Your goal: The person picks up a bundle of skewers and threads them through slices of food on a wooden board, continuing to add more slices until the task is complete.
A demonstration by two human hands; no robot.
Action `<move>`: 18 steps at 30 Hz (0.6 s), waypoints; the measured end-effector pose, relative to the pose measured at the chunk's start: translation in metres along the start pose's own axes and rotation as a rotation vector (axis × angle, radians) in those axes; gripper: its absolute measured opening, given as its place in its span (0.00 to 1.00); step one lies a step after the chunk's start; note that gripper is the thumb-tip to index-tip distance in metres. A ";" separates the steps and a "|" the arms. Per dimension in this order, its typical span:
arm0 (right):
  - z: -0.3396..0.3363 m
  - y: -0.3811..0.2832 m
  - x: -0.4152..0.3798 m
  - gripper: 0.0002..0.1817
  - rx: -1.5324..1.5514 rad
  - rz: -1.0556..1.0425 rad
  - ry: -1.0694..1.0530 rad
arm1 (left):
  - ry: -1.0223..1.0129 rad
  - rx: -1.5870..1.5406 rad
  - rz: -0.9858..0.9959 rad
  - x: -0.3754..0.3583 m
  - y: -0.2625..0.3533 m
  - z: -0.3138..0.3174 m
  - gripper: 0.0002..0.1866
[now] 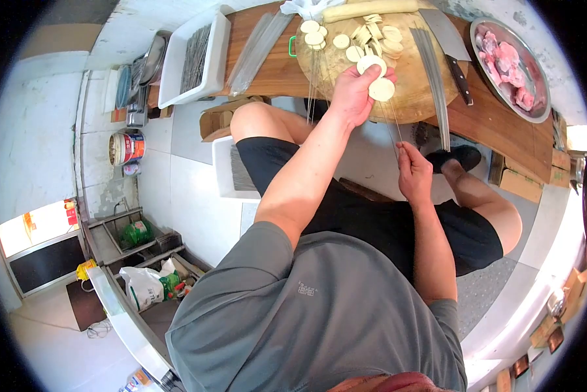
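My left hand (352, 98) is closed on pale yellow round slices (381, 90), pinched between thumb and fingers over the edge of a round wooden chopping board (398, 115). Lower and to the right, my right hand (415, 171) grips thin metal skewers (392, 117) that point up to the slices. Whether their tips pierce the slices I cannot make out. More cut slices (392, 34) lie in a loose pile on the board, below a long uncut pale roll (370, 8). Several skewers with slices on their ends (314, 39) rest at the board's left.
A cleaver (451, 46) and a bundle of skewers (432, 81) lie at the board's right. Beyond them a metal bowl (540, 111) contains raw pink meat (504, 62). A white tub (218, 55) of skewers and bagged skewers (260, 52) occupy the table's left.
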State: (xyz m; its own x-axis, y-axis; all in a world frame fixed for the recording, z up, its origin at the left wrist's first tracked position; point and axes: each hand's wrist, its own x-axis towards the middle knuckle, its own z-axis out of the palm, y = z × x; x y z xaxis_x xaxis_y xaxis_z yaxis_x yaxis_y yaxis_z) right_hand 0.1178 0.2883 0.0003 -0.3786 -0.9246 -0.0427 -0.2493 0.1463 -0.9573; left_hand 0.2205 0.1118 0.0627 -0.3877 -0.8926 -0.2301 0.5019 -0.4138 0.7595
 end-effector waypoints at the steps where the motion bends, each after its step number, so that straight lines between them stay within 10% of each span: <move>1: 0.001 0.002 0.000 0.10 0.012 0.001 0.002 | -0.010 0.016 -0.003 0.000 -0.001 -0.001 0.12; 18: -0.002 -0.002 0.003 0.10 0.012 -0.001 0.012 | -0.054 0.001 -0.012 0.001 -0.007 -0.005 0.13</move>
State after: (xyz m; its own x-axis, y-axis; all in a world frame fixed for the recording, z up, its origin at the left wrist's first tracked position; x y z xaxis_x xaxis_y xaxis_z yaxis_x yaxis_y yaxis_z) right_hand 0.1150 0.2861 0.0024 -0.3892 -0.9203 -0.0382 -0.2387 0.1408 -0.9608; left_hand 0.2203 0.1134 0.0541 -0.4347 -0.8767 -0.2059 0.4961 -0.4239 0.7577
